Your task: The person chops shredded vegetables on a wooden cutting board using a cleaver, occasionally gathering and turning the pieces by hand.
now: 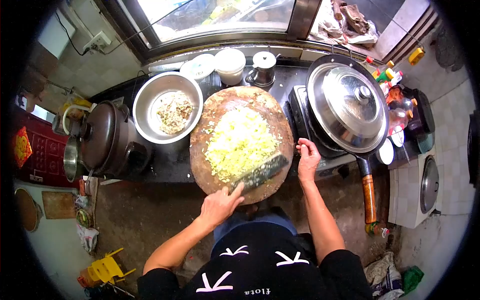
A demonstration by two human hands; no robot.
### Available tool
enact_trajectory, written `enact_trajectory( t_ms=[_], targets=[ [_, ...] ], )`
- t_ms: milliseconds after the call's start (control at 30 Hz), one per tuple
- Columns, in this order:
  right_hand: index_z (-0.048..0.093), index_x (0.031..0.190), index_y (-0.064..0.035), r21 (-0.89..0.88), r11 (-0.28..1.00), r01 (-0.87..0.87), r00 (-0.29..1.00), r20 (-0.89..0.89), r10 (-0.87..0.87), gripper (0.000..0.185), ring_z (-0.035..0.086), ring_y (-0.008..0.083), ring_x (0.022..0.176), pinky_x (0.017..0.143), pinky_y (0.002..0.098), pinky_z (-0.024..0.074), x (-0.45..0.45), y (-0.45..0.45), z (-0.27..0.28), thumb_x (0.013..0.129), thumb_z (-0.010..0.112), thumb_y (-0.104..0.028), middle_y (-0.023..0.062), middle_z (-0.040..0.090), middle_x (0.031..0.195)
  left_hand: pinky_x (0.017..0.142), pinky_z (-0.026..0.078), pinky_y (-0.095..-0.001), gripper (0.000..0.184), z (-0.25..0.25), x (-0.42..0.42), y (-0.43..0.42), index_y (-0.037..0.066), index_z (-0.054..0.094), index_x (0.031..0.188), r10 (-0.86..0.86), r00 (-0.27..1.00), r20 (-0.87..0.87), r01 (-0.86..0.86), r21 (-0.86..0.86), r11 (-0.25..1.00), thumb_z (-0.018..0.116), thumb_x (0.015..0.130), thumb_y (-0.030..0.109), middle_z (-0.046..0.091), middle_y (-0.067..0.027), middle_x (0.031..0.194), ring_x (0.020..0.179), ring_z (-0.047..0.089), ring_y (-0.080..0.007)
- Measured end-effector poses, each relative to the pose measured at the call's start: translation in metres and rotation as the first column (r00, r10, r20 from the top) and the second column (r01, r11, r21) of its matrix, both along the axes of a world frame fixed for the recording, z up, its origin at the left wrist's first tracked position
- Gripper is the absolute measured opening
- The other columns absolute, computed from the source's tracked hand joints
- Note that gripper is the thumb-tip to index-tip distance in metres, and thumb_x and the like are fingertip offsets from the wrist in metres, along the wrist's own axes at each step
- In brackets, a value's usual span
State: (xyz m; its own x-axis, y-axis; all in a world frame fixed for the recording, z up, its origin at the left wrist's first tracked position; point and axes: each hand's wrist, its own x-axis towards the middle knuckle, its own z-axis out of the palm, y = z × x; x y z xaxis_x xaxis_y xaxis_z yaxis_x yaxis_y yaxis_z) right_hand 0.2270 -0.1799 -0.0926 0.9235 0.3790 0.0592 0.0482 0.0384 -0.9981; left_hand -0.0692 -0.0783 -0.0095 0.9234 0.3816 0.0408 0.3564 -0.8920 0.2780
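My left hand [220, 206] is closed around the handle end of a cleaver [260, 172]. The blade lies across the near side of a round wooden chopping board [202, 167], with bits of chopped vegetable stuck to it. A heap of finely chopped pale yellow-green vegetable [242, 142] covers the middle of the board, touching the blade. Just off the board's right edge is my right hand [308, 161], its fingers curled together; whether something small is in them is hidden. Left of the board, a steel bowl [145, 107] contains a greyish minced mixture [174, 112].
A lidded wok [345, 107] sits on the stove at right, its wooden handle [369, 197] jutting past the counter edge. A dark lidded pot [102, 132] stands at left. White tubs [230, 65] and a metal jug [263, 70] line the back; bottles [397, 112] crowd the far right.
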Motion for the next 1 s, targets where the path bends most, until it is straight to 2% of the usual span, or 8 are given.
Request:
enact_trajectory(
  t_ms=[33,167,467,667,800,933,967,1000],
  targets=[
    [0.068,0.103,0.0015,-0.042,0.999,0.007,1.000,0.016,-0.006,0.017,0.064,0.0127,0.082,0.077,0.0258,0.0512,0.001,-0.005,0.002,0.095,0.054,-0.003,0.0043,0.068,0.095,0.047,0.049,-0.0369,0.044,-0.006,-0.009,-0.006,0.022,0.056,0.132,-0.027,0.999,0.040,0.025,0.051,0.998,0.064,0.091,0.034,0.051,-0.0080,0.070,0.055,0.059,-0.0238],
    [0.068,0.102,0.0003,-0.031,1.000,-0.006,1.000,-0.002,0.005,0.015,0.063,0.0111,0.078,0.072,0.0241,0.0506,0.001,-0.016,0.005,0.094,0.055,-0.002,0.0039,0.068,0.092,0.045,0.044,-0.0321,0.046,-0.027,-0.037,-0.026,0.028,0.055,0.135,-0.110,0.994,0.008,0.110,0.044,0.993,0.064,0.089,0.031,0.045,-0.0056,0.069,0.056,0.052,-0.0192],
    [0.068,0.100,0.0015,-0.038,0.999,-0.018,0.999,-0.044,0.016,0.015,0.063,0.0122,0.080,0.076,0.0249,0.0518,-0.004,-0.017,0.000,0.094,0.054,-0.001,0.0048,0.068,0.093,0.045,0.037,-0.0284,0.048,-0.031,-0.052,-0.032,0.029,0.053,0.139,-0.217,0.976,0.013,0.214,0.124,0.969,0.058,0.091,0.026,0.041,-0.0022,0.069,0.057,0.048,-0.0152],
    [0.068,0.100,0.0014,-0.023,1.000,-0.005,0.999,-0.054,0.004,0.015,0.063,0.0124,0.079,0.076,0.0254,0.0522,-0.002,-0.019,-0.001,0.094,0.054,-0.001,0.0045,0.067,0.093,0.047,0.038,-0.0282,0.051,-0.036,-0.055,-0.021,0.029,0.051,0.140,-0.318,0.948,-0.023,0.318,0.098,0.943,0.058,0.090,0.024,0.042,-0.0018,0.071,0.058,0.048,-0.0145],
    [0.068,0.099,0.0016,-0.019,1.000,-0.006,0.999,-0.045,0.005,0.015,0.063,0.0127,0.079,0.075,0.0253,0.0522,-0.005,-0.017,0.003,0.094,0.054,-0.001,0.0050,0.067,0.093,0.048,0.039,-0.0278,0.052,-0.046,-0.035,-0.017,0.029,0.051,0.141,-0.255,0.967,-0.010,0.254,0.133,0.958,0.058,0.090,0.023,0.042,-0.0019,0.071,0.060,0.050,-0.0145],
    [0.068,0.098,0.0010,0.006,1.000,-0.010,0.999,-0.033,0.010,0.014,0.063,0.0110,0.077,0.071,0.0238,0.0506,-0.010,-0.012,0.005,0.095,0.054,-0.001,0.0042,0.067,0.090,0.047,0.045,-0.0343,0.046,-0.054,0.003,-0.008,0.026,0.052,0.139,-0.046,0.994,0.098,0.037,0.088,0.995,0.060,0.094,0.029,0.049,-0.0082,0.071,0.055,0.054,-0.0217],
    [0.068,0.098,0.0012,0.005,1.000,-0.013,0.999,-0.035,0.013,0.014,0.063,0.0112,0.077,0.072,0.0240,0.0508,-0.012,-0.011,0.005,0.094,0.054,-0.001,0.0042,0.067,0.090,0.050,0.049,-0.0383,0.042,-0.054,0.016,-0.004,0.025,0.054,0.137,0.037,0.991,0.132,-0.043,0.043,0.998,0.059,0.095,0.029,0.053,-0.0123,0.074,0.057,0.058,-0.0274],
    [0.068,0.098,0.0015,0.005,1.000,-0.016,0.999,-0.037,0.016,0.014,0.062,0.0114,0.077,0.073,0.0242,0.0510,-0.013,-0.010,0.005,0.094,0.054,-0.001,0.0042,0.067,0.091,0.051,0.049,-0.0391,0.041,-0.052,0.028,0.001,0.025,0.054,0.136,0.078,0.990,0.120,-0.081,0.024,0.996,0.059,0.095,0.029,0.053,-0.0130,0.075,0.059,0.059,-0.0285]
  ],
)
